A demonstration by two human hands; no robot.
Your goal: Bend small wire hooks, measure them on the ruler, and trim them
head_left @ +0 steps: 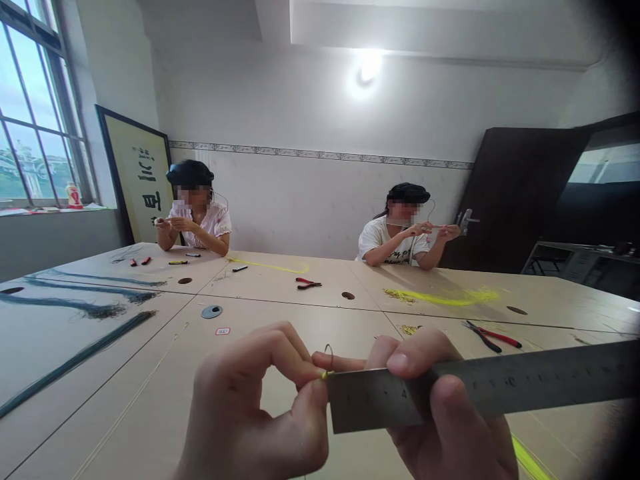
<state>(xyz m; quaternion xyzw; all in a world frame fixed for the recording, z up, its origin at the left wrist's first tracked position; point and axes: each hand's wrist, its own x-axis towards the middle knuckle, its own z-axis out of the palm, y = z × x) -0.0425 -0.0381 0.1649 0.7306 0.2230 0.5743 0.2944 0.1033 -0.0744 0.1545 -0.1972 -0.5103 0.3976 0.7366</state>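
Note:
My left hand (250, 407) is closed in a pinch on a thin yellow wire (326, 375) whose end curls into a small loop just above my fingertips. My right hand (445, 413) grips a steel ruler (500, 387), thumb on top, fingers behind. The ruler runs from the wire's pinch point out to the right, held level above the table. The wire end lies against the ruler's left end.
A beige table (280, 293) carries red-handled pliers (493, 335), a second pair (307, 283), yellow wire bundles (445, 297), dark wire bundles (75, 300) at left and small cable holes. Two people sit across the table, each working wire with both hands. A dark door stands at right.

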